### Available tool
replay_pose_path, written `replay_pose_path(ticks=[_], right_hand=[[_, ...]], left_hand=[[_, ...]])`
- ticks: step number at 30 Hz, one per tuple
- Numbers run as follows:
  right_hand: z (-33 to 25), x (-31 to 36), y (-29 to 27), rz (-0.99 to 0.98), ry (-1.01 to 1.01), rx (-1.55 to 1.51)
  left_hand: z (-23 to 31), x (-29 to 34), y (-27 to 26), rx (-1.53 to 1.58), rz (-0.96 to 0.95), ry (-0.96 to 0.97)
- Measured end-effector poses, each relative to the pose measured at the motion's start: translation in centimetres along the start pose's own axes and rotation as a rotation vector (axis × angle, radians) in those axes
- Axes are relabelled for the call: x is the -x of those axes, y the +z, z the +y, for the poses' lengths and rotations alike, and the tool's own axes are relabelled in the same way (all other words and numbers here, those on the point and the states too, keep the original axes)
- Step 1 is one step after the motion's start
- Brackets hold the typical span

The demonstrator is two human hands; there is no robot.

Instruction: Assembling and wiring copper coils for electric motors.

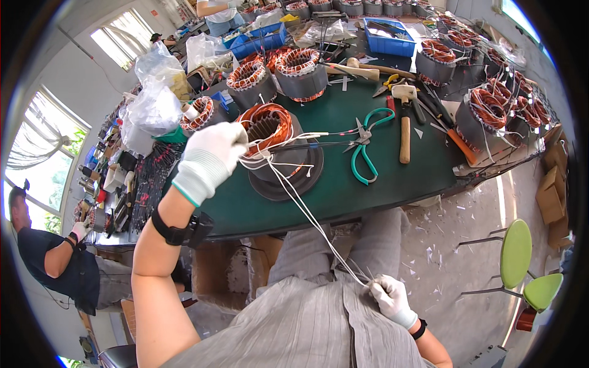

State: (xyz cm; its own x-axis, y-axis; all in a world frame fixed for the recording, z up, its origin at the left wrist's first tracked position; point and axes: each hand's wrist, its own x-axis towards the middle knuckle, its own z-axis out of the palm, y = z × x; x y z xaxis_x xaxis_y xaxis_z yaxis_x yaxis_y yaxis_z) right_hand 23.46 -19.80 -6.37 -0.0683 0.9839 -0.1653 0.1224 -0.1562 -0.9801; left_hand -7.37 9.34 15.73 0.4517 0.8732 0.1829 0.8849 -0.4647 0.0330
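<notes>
A motor stator (pixel 268 127) with copper windings stands on a dark round base (pixel 287 183) near the table's front edge. My white-gloved left hand (pixel 215 153) is closed at the left side of its winding; whatever the fingertips grip is hidden. White cord (pixel 300 205) loops around the near side of the winding and runs taut down toward my lap. Its far end is pinched in my right hand (pixel 392 299), also gloved, in front of my body. White and black lead wires (pixel 313 136) stick out to the right of the stator. Beside them lie green-handled scissors (pixel 364 141).
Further stators (pixel 300 76) line the back and the right side (pixel 485 116). A mallet (pixel 405 122), pliers and an orange-handled tool (pixel 460 146) lie to the right. Blue bins (pixel 389 38) and plastic bags (pixel 153 104) stand behind. Another person (pixel 55 257) works at far left.
</notes>
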Motion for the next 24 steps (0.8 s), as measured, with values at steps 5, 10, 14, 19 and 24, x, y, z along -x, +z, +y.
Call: replay_pose_path(ticks=[5, 10, 14, 19, 24], right_hand=[[0.2, -0.2, -0.2, 0.043, -0.036, 0.023], [0.0, -0.4, -0.2, 0.03, 0.047, -0.036], [0.2, -0.3, -0.3, 0.03, 0.057, -0.04], [1.1, -0.6, -0.2, 0.067, 0.046, -0.053], [0.6, -1.2, 0.1, 0.041, 0.055, -0.063]], left_hand=[[-1.1, -1.1, -1.3, 0.44, 0.115, -0.046], [1.8, -0.1, -1.2, 0.771, 0.131, -0.098], [1.8, 0.1, -1.7, 0.694, 0.238, -0.037], [1.7, -0.7, -4.9, 0.87, 0.075, -0.072], [0.6, -1.1, -3.7, 0.863, -0.005, -0.067]])
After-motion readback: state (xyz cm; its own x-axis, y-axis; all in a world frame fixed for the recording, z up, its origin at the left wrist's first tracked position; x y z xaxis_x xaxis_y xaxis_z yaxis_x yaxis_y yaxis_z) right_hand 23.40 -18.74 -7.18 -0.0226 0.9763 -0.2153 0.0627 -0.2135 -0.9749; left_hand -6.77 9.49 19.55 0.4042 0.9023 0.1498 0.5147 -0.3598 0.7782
